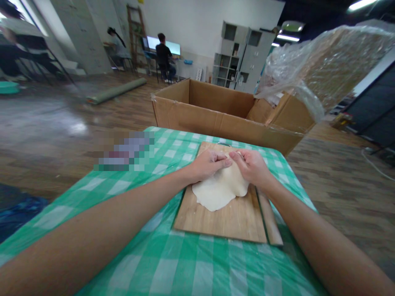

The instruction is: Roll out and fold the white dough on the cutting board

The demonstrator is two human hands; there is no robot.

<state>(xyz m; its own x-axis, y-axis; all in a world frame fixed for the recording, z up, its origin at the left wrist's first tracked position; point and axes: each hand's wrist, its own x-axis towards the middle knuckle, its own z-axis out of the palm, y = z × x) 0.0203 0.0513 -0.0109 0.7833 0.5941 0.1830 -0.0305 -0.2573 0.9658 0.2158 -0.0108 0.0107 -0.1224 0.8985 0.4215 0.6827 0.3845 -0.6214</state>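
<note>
A flat, uneven sheet of pale dough lies on a wooden cutting board. At the sheet's far edge, my left hand pinches the dough between thumb and fingers. Close beside it, my right hand grips the same edge, with its thumb on top. The two thumbs nearly meet. Some of the dough under both hands is hidden. Along the board's right side lies a wooden rolling pin, partly covered by my right forearm.
The table has a green and white checked cloth. A blurred-out flat item lies at its left edge. Beyond the far edge stands a large open cardboard box with plastic wrap. A rolled mat and seated people are farther back.
</note>
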